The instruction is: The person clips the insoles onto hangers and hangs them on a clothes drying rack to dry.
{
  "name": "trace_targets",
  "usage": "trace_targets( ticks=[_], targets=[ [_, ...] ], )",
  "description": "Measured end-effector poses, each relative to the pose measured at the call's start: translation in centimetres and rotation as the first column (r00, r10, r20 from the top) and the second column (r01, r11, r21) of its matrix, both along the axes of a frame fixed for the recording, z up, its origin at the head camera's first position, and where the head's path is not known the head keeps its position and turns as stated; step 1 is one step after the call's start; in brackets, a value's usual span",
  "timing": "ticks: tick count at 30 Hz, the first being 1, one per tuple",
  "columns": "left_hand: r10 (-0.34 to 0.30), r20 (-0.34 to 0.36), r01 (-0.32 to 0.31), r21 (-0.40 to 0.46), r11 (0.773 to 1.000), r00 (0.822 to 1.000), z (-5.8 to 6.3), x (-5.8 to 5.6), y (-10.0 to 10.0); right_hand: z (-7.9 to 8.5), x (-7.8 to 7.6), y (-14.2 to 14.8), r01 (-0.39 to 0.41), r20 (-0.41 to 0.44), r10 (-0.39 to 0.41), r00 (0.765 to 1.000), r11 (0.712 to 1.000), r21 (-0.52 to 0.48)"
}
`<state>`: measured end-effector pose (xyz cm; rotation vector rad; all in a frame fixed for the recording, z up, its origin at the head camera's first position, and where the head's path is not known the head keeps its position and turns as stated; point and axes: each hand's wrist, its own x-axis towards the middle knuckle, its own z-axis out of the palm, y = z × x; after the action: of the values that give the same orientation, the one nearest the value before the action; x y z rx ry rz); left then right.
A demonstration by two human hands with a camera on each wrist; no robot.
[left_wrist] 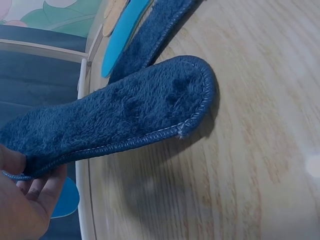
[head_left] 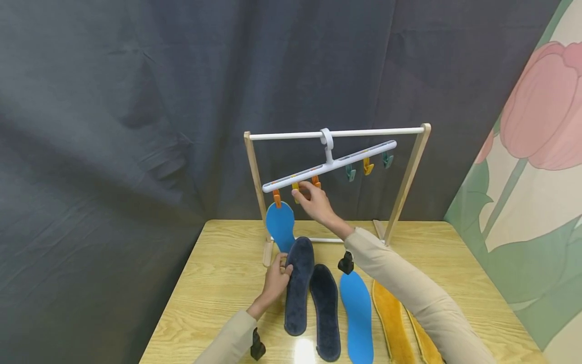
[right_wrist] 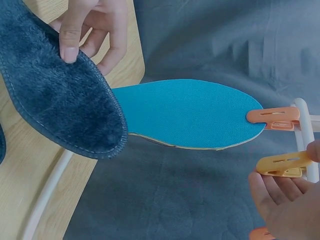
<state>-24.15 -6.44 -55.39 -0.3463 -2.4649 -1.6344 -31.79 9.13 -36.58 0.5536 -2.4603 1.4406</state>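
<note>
My left hand [head_left: 275, 279] pinches the edge of a dark blue fleecy insole [head_left: 298, 288], thumb on its plush face, and keeps it tilted up off the table. With my right hand [head_left: 317, 206] I hold a yellow clip [right_wrist: 282, 164] on the white hanger [head_left: 300, 176], fingers beneath it and part of the thumb cut off in the right wrist view. Beside that clip, an orange clip [right_wrist: 275, 116] bites the rounded end of a hanging light blue insole [right_wrist: 190, 112]. The raised fleecy insole covers this blue insole's lower end.
On the wooden table [head_left: 218, 288] lie a second dark insole [head_left: 325, 313], another light blue insole [head_left: 356, 316] and two yellow insoles [head_left: 394, 323], partly under my right sleeve. The hanger hooks slantwise over a rack bar [head_left: 373, 132]; more clips, including a yellow one [head_left: 368, 166], line its right half.
</note>
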Motion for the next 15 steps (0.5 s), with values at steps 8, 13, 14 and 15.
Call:
trace_targets(
  ticks=[8,13,14,15],
  targets=[
    [0.006,-0.043,-0.006,-0.002,1.000,0.999,0.22,-0.22,0.35,-0.08,-0.01,0.07,0.002,0.006,-0.002,1.000,1.000,0.019],
    [0.002,-0.045,-0.001,0.015,1.000,0.999,0.36,-0.28,0.57,0.00,0.04,0.12,0.019,-0.008,-0.018,1.000,0.999,0.028],
    [0.002,-0.041,-0.001,0.021,1.000,0.999,0.38,-0.29,0.61,0.02,0.04,0.14,0.019,-0.009,-0.019,1.000,0.999,0.028],
    [0.002,-0.037,-0.001,0.026,1.000,0.999,0.42,-0.29,0.64,0.03,0.04,0.15,0.018,-0.008,-0.017,1.000,1.000,0.026]
  ],
)
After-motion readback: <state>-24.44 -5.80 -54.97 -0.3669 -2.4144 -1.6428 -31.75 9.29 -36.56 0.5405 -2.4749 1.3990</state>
